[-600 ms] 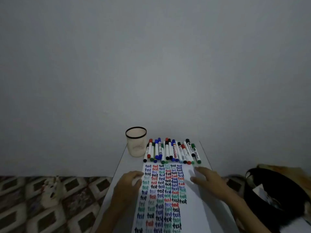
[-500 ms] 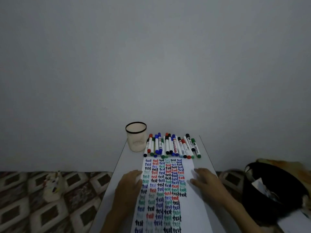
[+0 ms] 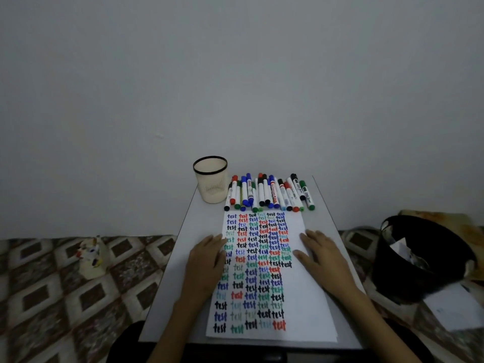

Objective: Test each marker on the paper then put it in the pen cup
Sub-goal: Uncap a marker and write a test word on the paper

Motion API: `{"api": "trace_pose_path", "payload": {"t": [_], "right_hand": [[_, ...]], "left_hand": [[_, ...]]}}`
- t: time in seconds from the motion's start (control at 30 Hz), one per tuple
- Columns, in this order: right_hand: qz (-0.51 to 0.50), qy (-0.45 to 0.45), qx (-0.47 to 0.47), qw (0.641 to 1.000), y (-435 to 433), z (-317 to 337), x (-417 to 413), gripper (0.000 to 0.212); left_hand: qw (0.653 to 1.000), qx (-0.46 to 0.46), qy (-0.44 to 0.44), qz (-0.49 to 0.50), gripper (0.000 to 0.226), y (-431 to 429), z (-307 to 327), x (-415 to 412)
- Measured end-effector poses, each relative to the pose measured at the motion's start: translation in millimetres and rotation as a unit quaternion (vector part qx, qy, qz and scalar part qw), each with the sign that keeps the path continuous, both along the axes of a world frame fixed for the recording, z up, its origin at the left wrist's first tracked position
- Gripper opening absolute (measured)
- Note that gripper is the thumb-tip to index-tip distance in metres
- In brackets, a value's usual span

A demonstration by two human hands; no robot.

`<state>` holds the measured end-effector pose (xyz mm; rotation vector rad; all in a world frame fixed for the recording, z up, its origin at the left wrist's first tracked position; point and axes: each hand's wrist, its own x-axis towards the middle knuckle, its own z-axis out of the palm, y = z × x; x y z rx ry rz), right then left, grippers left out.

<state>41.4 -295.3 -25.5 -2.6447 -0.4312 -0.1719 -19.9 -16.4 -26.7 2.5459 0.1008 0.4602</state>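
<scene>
Right hand [image 3: 324, 260] slid back down paper [image 3: 301, 297]; left hand [image 3: 207, 263] likewise flat, fingers straight, both pressing it

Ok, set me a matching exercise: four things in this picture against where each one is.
Things:
1. pen cup
2. markers
3. left hand
4. black bin

Places:
A. off the table, to its right
B. flat on the paper's left edge
C. upright at the table's far left corner
D. lying in a row just beyond the paper

Pairs: 1-C, 2-D, 3-B, 4-A
</scene>
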Motion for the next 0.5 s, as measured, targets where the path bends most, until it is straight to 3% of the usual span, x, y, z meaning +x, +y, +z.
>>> {"api": "trace_pose_path", "payload": {"t": [0.13, 0.3, 0.37, 0.5], "right_hand": [[0.014, -0.026, 0.006, 1.000, -2, -1, 3, 0.058], [-0.057, -0.056, 0.118, 0.990, -6, 5, 39, 0.046], [-0.086, -0.069, 0.102, 0.989, -4, 10, 61, 0.047], [-0.102, -0.044, -0.015, 0.994, 5, 13, 92, 0.056]], "left_hand": [[1.000, 0.011, -0.009, -0.010, 0.054, 1, -1, 0], [1.000, 0.008, -0.009, -0.015, 0.064, 1, -3, 1], [1.000, 0.012, -0.005, -0.014, 0.064, 1, -3, 0], [0.999, 0.046, 0.003, -0.013, 0.063, 1, -5, 0]]}}
